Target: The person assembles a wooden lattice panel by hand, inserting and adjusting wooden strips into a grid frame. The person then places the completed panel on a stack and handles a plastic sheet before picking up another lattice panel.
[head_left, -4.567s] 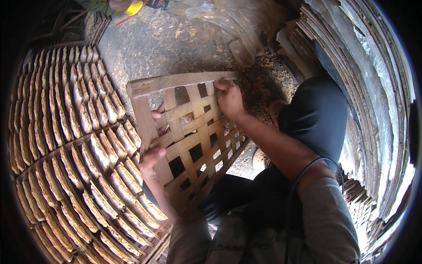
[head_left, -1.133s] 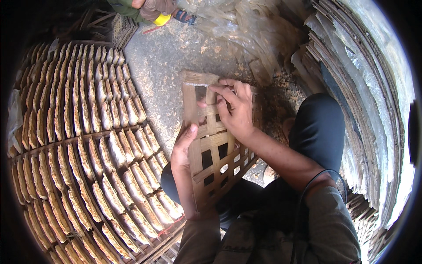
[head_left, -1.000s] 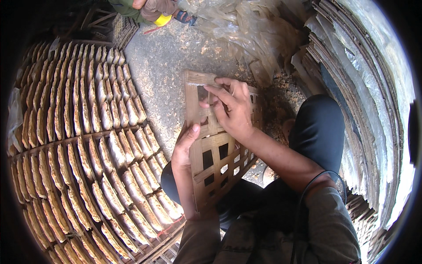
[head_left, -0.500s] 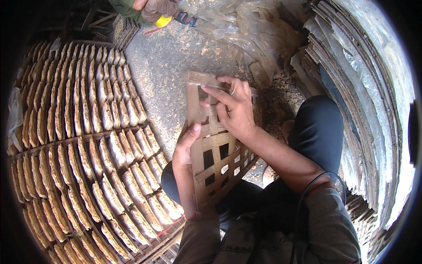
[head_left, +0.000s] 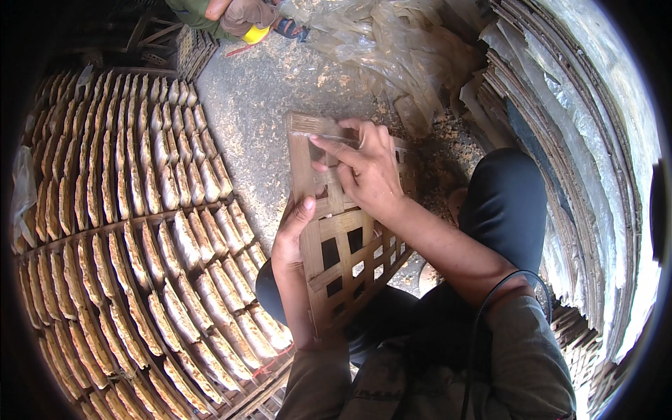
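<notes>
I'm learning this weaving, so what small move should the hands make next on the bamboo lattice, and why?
Probably press the strip down at the top edge: the right hand has fingertips on the lattice's upper end, while the left hand steadies its side.

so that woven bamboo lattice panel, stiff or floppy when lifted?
Probably fairly stiff: the bamboo lattice panel stands tilted without sagging, left hand on one edge, right hand near the top. Likely light, given thin strips and open gaps. Strip ends may snag.

Bare forearms, left hand (head_left: 292,234), right hand (head_left: 367,168); grey-olive short sleeves (head_left: 518,350); dark trousers (head_left: 504,203); thin black cable (head_left: 483,315) beside right sleeve.
</notes>
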Motion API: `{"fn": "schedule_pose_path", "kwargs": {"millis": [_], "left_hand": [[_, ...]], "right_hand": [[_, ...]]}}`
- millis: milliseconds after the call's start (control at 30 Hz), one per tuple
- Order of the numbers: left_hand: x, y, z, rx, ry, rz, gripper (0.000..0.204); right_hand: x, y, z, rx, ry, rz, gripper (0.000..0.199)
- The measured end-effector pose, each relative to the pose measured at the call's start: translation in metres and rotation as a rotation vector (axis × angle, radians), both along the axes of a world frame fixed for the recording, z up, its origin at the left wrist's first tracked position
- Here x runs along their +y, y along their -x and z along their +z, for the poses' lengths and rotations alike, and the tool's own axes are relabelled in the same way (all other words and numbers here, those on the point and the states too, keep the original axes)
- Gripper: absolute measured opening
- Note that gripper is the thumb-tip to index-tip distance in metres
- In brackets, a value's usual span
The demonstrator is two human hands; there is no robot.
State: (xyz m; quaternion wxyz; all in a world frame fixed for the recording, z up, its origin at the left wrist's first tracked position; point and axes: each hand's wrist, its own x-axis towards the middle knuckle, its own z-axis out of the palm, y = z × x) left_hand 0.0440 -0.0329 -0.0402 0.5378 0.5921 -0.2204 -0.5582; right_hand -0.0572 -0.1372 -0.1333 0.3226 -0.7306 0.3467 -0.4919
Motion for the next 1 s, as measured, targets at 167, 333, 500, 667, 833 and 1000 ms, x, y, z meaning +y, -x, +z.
{"fn": "schedule_pose_path", "kwargs": {"millis": [167, 333, 500, 667, 833, 1000], "left_hand": [[0.0, -0.005, -0.005, -0.132, 0.085, -0.007, 0.071], [-0.006, -0.001, -0.003, -0.179, 0.058, -0.06, 0.071], [-0.007, -0.003, -0.003, -0.181, 0.04, -0.015, 0.073], [-0.011, 0.001, 0.003, -0.196, 0.041, -0.029, 0.072], [-0.005, -0.007, -0.01, -0.05, 0.07, -0.009, 0.067], [-0.008, -0.008, -0.008, -0.136, 0.079, 0.018, 0.066]], "right_hand": [[0.012, -0.008, -0.001, -0.029, -0.106, -0.009, 0.047], [0.002, -0.002, 0.001, -0.06, -0.007, 0.008, 0.051], [0.011, -0.005, -0.015, 0.024, -0.061, -0.023, 0.054], [0.011, -0.007, -0.02, -0.011, -0.079, -0.047, 0.055], [0.011, -0.007, -0.022, -0.044, -0.116, -0.058, 0.05], [0.01, -0.011, -0.066, -0.037, -0.318, -0.178, 0.042]]}}
